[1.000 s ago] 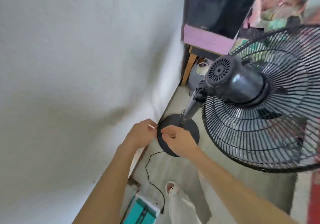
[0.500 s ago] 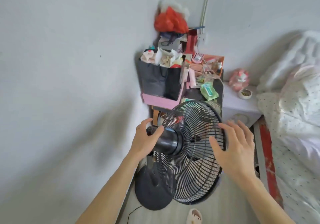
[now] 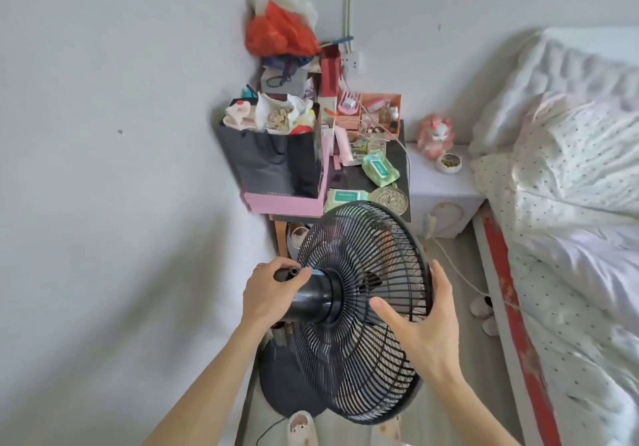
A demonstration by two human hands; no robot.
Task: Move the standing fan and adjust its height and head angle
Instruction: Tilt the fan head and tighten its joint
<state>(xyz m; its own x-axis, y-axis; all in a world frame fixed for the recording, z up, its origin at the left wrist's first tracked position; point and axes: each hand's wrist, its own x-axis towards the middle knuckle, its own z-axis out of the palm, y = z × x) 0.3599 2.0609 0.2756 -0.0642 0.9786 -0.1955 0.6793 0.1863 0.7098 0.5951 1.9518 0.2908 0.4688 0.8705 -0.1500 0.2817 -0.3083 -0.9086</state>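
Note:
A black standing fan stands close to the left wall, its round wire grille [image 3: 359, 311] facing right toward the bed. The cylindrical motor housing [image 3: 313, 298] sticks out to the left of the grille. My left hand [image 3: 268, 295] is wrapped around the rear end of the motor housing. My right hand [image 3: 420, 321] grips the grille's right rim, fingers over the edge and thumb across the wires. The round black base [image 3: 285, 387] rests on the floor below. The pole is hidden behind the head.
A cluttered small table [image 3: 401, 203] with a pink box [image 3: 287, 203] and black bag stands in the corner behind the fan. A white nightstand [image 3: 439, 186] and a bed [image 3: 570, 221] fill the right. A white cable [image 3: 460, 273] crosses the floor; slippers [image 3: 302, 428] lie near the base.
One second ago both hands were low at the fan's base. They rose to the head: the left hand took the motor housing, and the right hand closed over the grille's rim.

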